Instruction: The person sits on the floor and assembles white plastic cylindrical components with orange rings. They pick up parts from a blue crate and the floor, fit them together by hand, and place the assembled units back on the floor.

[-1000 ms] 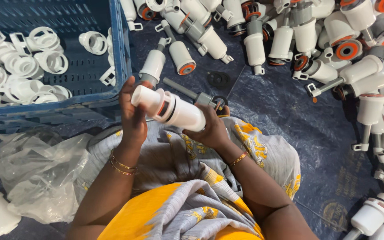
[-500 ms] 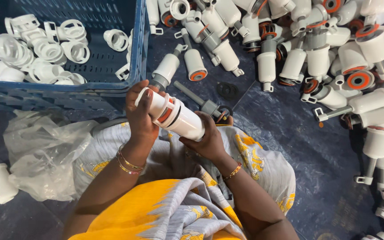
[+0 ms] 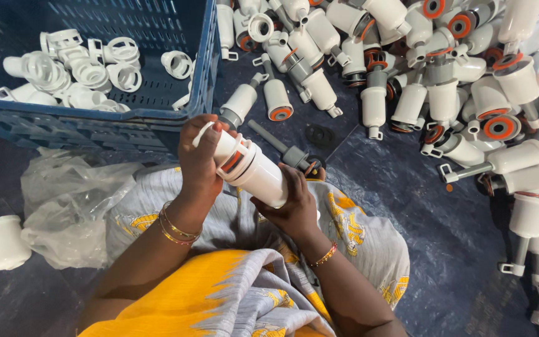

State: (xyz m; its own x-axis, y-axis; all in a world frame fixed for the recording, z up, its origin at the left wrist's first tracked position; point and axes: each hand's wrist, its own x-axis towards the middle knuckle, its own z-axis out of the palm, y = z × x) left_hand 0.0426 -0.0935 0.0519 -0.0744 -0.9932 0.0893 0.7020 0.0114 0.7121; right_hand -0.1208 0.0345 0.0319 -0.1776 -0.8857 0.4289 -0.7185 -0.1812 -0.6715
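Both hands hold one white plastic cylinder (image 3: pixel 258 172) with an orange ring, tilted over my lap. My left hand (image 3: pixel 199 159) grips its upper end, where a white ring clip sits. My right hand (image 3: pixel 293 207) cups the lower, wider end from below. Just beyond the cylinder, a grey rod part (image 3: pixel 285 151) lies on the dark floor sheet.
A blue plastic crate (image 3: pixel 157 118) at upper left holds several white ring clips (image 3: pixel 88 68). A big heap of white cylinders with orange seals (image 3: pixel 444 75) covers the upper right. A clear plastic bag (image 3: pixel 63 206) and a white cup (image 3: pixel 1 242) lie at left.
The view has shifted slightly, with crate and heap sliding right. Both hands keep hold of the cylinder, with my left hand working at its upper end.
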